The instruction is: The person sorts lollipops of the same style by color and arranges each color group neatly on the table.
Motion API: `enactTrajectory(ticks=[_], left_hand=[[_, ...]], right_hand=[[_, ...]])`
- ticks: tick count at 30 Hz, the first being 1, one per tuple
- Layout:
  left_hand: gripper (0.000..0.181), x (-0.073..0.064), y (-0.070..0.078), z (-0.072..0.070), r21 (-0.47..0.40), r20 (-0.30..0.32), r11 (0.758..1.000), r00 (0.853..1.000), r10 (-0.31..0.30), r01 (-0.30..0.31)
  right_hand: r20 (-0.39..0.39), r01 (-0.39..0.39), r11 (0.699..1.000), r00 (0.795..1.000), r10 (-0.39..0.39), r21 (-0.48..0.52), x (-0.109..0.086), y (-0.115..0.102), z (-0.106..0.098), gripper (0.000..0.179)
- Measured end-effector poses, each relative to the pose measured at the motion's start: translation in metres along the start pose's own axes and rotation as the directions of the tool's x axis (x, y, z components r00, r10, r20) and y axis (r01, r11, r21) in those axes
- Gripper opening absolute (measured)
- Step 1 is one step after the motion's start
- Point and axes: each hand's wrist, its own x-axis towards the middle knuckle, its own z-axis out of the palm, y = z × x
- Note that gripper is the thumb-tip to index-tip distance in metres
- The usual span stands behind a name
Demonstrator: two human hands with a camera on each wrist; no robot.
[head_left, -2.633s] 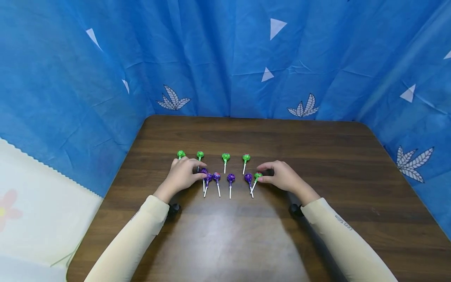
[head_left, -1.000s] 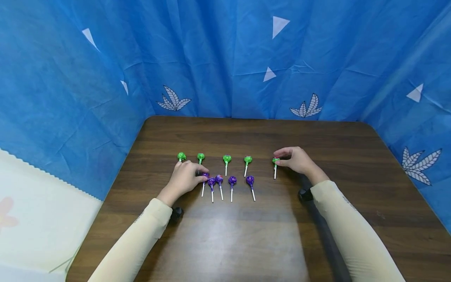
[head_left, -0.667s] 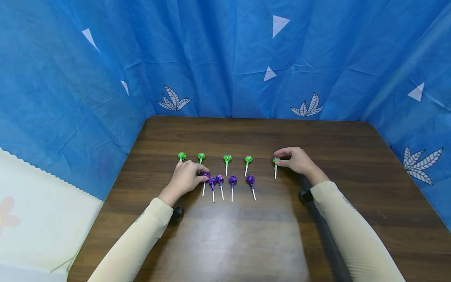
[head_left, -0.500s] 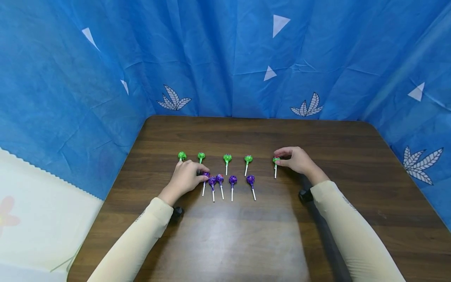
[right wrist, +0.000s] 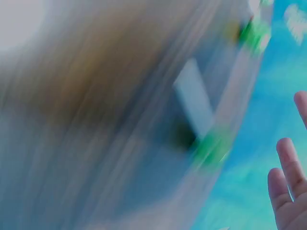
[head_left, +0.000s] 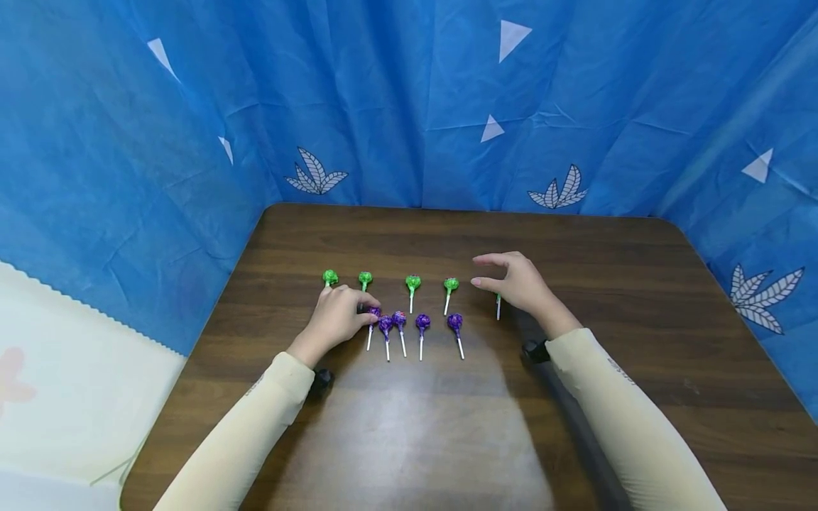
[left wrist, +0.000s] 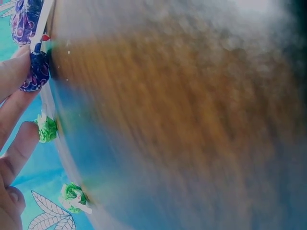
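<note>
On the wooden table, my left hand (head_left: 334,314) pinches the purple-wrapped head of a lollipop (head_left: 373,312) between thumb and finger; the left wrist view shows that lollipop (left wrist: 38,74) at the fingertips. Several more purple lollipops (head_left: 423,321) lie to its right in a loose row, sticks toward me. Behind them runs a row of green lollipops (head_left: 412,282). My right hand (head_left: 520,284) holds nothing, thumb and fingers spread apart. It partly hides the rightmost green lollipop (head_left: 498,307). In the right wrist view a green lollipop (right wrist: 213,148) appears blurred, apart from the fingers.
The brown wooden table (head_left: 594,284) extends around the lollipops. Blue curtains (head_left: 396,106) with leaf and triangle prints hang at its back and sides. A white cloth (head_left: 77,383) with a faint flower hangs at the left.
My right hand carried a green lollipop from beside the purple row to the green row's right end, let go and moved left. A purple lollipop near my left hand turned straighter; that hand stays.
</note>
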Motion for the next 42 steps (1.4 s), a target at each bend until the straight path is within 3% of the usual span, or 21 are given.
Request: enactTrajectory(ticks=[3, 7, 14, 19, 42], left_hand=[[0.018, 0.001, -0.001, -0.001, 0.002, -0.010, 1.000, 1.000, 0.005, -0.005], [0.018, 0.002, -0.001, -0.002, 0.004, -0.001, 1.000, 1.000, 0.007, -0.007], [0.019, 0.007, 0.000, 0.001, 0.006, 0.007, 1.000, 1.000, 0.012, -0.012], [0.019, 0.008, 0.001, 0.002, 0.001, 0.012, 1.000, 1.000, 0.003, -0.003], [0.024, 0.005, -0.005, -0.002, -0.025, 0.048, 0.999, 0.998, -0.035, 0.036]], right_hand=[[-0.003, 0.079, 0.996, 0.997, -0.079, -0.029, 0.000, -0.031, 0.020, 0.045], [0.062, 0.170, 0.981, 0.984, -0.165, -0.098, -0.005, -0.068, 0.053, 0.045], [0.157, 0.249, 0.957, 0.961, -0.226, -0.146, -0.002, -0.105, 0.096, 0.035], [0.157, 0.242, 0.957, 0.964, -0.217, -0.161, 0.004, -0.111, 0.106, 0.023], [0.227, 0.273, 0.934, 0.948, -0.221, -0.231, 0.011, -0.108, 0.120, 0.034]])
